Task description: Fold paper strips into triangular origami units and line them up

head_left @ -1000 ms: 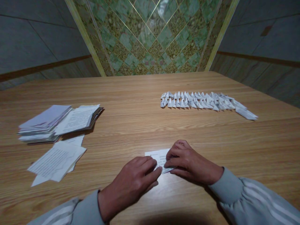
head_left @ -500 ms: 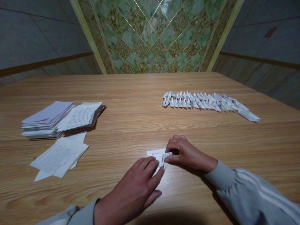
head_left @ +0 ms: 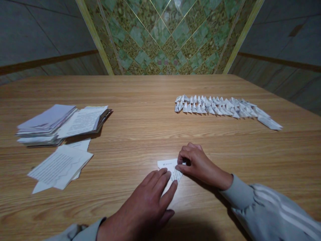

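A small folded sheet of paper [head_left: 167,164] with a little print lies flat on the table in front of me. My left hand [head_left: 150,197] comes from below, its fingers stretched out and apart, with the fingertips resting on the lower part of the paper. At the sheet's right side, my right hand [head_left: 198,164] pinches a folded edge between thumb and fingers. The fingers cover that corner, so the exact fold there is partly hidden. Both hands touch the same paper.
Stacked papers [head_left: 47,117] and a printed pile [head_left: 85,120] lie at the left. Loose printed sheets [head_left: 60,165] overlap in front of them. Rows of folded paper pieces [head_left: 213,106] stand at the back right, ending in flatter folded strips [head_left: 269,123]. All rest on the wooden table [head_left: 135,117].
The raised flap at the paper's right side now lies flatter, and the right hand's thumb has shifted slightly up and left on it. The view has tilted a little.
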`<state>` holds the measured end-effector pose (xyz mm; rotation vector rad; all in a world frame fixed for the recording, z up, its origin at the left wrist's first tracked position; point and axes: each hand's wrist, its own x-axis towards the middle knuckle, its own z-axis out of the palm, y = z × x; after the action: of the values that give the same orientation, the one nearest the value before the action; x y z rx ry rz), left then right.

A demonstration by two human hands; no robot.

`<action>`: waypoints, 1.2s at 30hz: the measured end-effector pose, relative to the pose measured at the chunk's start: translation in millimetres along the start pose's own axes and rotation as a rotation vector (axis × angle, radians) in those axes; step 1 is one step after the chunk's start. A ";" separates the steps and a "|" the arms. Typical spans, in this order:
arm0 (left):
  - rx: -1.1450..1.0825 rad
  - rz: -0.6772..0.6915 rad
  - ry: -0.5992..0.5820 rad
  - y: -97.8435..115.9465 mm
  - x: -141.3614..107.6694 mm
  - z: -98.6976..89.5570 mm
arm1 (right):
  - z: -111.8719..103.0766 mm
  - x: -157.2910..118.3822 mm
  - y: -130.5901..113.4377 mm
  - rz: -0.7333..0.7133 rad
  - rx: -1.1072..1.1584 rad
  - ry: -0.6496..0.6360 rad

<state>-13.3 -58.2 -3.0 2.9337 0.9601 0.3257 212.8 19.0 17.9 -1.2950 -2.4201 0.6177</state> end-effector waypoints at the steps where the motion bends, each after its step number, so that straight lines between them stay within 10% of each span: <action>1: 0.001 0.000 0.000 0.4 0.4 -0.2 | 0.7 -0.3 0.5 -0.004 0.001 0.002; 36: -0.038 -0.064 -0.143 4.9 10.8 -6.1 | -2.8 -14.4 8.6 -0.113 -0.241 0.166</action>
<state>-3.2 -56.0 5.5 2.8387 1.0136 0.1276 227.8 11.7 14.7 -1.2325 -2.4642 0.1838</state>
